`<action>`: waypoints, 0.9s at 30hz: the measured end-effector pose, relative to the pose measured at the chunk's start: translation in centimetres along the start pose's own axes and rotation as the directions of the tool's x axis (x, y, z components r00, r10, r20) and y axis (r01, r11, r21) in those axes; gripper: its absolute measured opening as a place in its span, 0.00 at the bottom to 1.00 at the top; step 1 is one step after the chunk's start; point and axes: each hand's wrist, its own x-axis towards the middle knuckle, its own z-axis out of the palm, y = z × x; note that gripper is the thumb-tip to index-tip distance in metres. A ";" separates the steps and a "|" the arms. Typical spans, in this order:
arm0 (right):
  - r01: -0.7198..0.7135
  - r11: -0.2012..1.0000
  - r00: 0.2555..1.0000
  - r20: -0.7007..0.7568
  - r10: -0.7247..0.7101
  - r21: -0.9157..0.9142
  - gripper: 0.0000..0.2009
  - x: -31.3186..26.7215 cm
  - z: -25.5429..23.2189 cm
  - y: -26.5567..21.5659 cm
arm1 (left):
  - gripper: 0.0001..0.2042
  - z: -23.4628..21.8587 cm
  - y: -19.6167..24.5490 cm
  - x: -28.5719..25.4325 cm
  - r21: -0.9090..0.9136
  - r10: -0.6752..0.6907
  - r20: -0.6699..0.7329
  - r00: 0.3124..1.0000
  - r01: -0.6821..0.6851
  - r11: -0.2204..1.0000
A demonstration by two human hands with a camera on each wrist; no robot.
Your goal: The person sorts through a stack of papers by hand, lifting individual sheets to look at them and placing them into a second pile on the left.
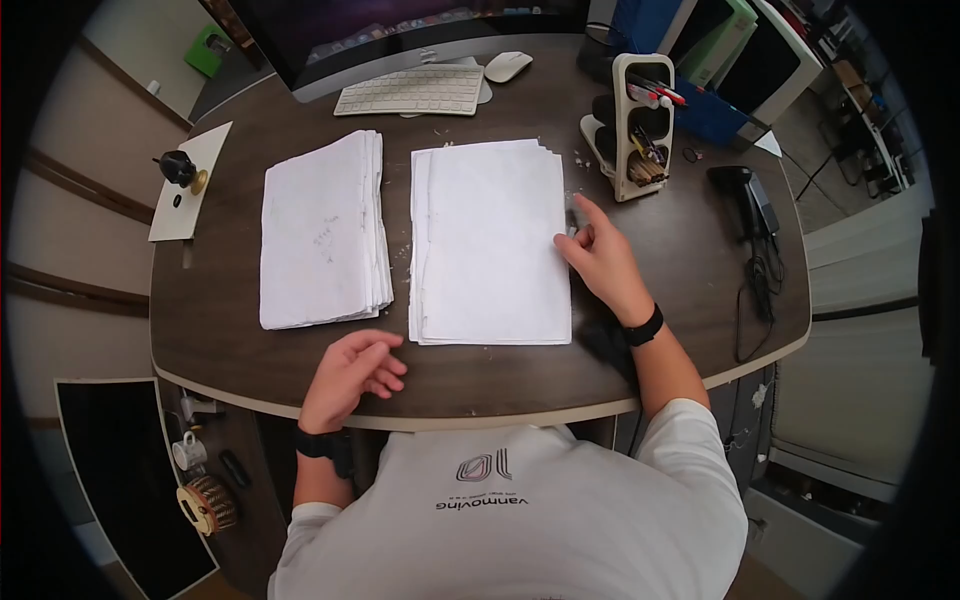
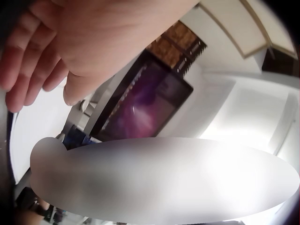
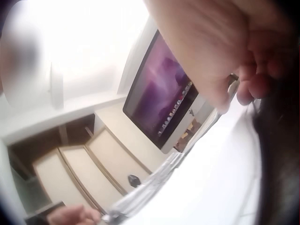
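Note:
Two thick stacks of white paper lie side by side on the dark desk. The right paper stack point(image 1: 490, 240) has a blank top sheet and slightly uneven edges. Grey smudges mark the top of the left paper stack point(image 1: 318, 235). My right hand point(image 1: 608, 265) is at the right stack's right edge, thumb tip overlapping that edge and index finger extended; in the right wrist view its other fingers point(image 3: 255, 84) bend loosely beside the white paper. My left hand point(image 1: 352, 375) hovers near the desk's front edge, below the gap between the stacks, fingers loosely bent and holding nothing.
A keyboard point(image 1: 410, 90) and mouse point(image 1: 508, 66) sit behind the stacks, below a monitor point(image 1: 420, 35). To the right stand a pen holder point(image 1: 622, 125) and a black corded device point(image 1: 750, 200). Paper scraps point(image 1: 582, 160) lie near the right stack. A board point(image 1: 190, 215) is at far left.

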 end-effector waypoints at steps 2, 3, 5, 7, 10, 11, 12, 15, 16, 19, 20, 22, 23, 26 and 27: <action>-0.036 0.929 0.996 0.064 0.063 -0.367 0.30 -0.1 -0.4 -1.5 | 0.19 2.9 0.7 1.9 0.095 0.086 -0.023 0.996 -0.084 0.992; -0.039 0.927 0.996 0.060 0.066 -0.372 0.30 -0.2 -0.2 -1.7 | 0.24 3.9 0.9 2.7 0.196 0.172 -0.042 0.984 -0.161 0.967; 0.022 0.917 1.000 0.020 -0.015 -0.397 0.24 -0.5 0.3 -1.9 | 0.27 5.1 1.3 4.2 0.325 0.170 -0.040 0.985 -0.148 0.934; 0.012 0.922 1.000 0.023 -0.004 -0.388 0.23 -0.6 0.4 -2.2 | 0.31 6.4 1.8 4.4 0.475 0.172 -0.060 0.983 -0.123 0.871; 0.029 0.948 0.999 0.026 -0.021 -0.318 0.21 -0.6 0.7 -1.8 | 0.31 7.0 1.7 4.4 0.543 0.217 -0.069 0.974 -0.146 0.827; 0.056 0.964 0.998 0.026 -0.052 -0.258 0.20 -0.6 0.9 -1.6 | 0.31 6.9 1.4 4.4 0.544 0.216 -0.070 0.974 -0.144 0.826; 0.058 0.965 0.998 0.027 -0.053 -0.256 0.20 -0.6 1.1 -1.4 | 0.31 6.7 1.1 4.4 0.533 0.233 -0.060 0.971 -0.166 0.830; 0.169 0.962 0.985 0.016 -0.169 -0.214 0.20 -0.9 1.5 -1.5 | 0.30 6.9 1.2 4.3 0.521 0.254 -0.061 0.965 -0.186 0.833; 0.202 0.951 0.979 0.019 -0.203 -0.233 0.21 -1.1 1.3 -1.6 | 0.30 7.1 1.3 4.2 0.521 0.255 -0.067 0.965 -0.184 0.834; 0.216 0.947 0.976 0.028 -0.216 -0.236 0.25 -1.1 1.0 -1.4 | 0.29 7.6 0.9 4.6 0.618 0.438 -0.011 0.899 -0.339 0.710; 0.196 0.956 0.981 0.033 -0.193 -0.217 0.26 -1.1 1.0 -1.2 | 0.29 8.0 0.9 4.8 0.618 0.437 -0.011 0.899 -0.338 0.710; 0.188 0.966 0.982 0.030 -0.186 -0.176 0.27 -1.1 0.9 -1.0 | 0.28 9.2 1.1 5.3 0.709 0.725 0.110 0.680 -0.565 0.422; 0.185 0.973 0.983 0.026 -0.183 -0.138 0.28 -1.1 0.8 -1.0 | 0.28 9.9 1.2 5.4 0.711 0.725 0.109 0.680 -0.563 0.421; 0.161 0.982 0.987 0.037 -0.158 -0.099 0.29 -0.8 0.4 -0.9 | 0.25 11.4 1.2 5.8 0.651 0.782 0.143 0.607 -0.653 0.388; 0.164 0.981 0.986 0.038 -0.161 -0.100 0.29 -0.7 0.4 -0.8 | 0.22 11.2 0.9 5.8 0.661 0.773 0.169 0.611 -0.652 0.371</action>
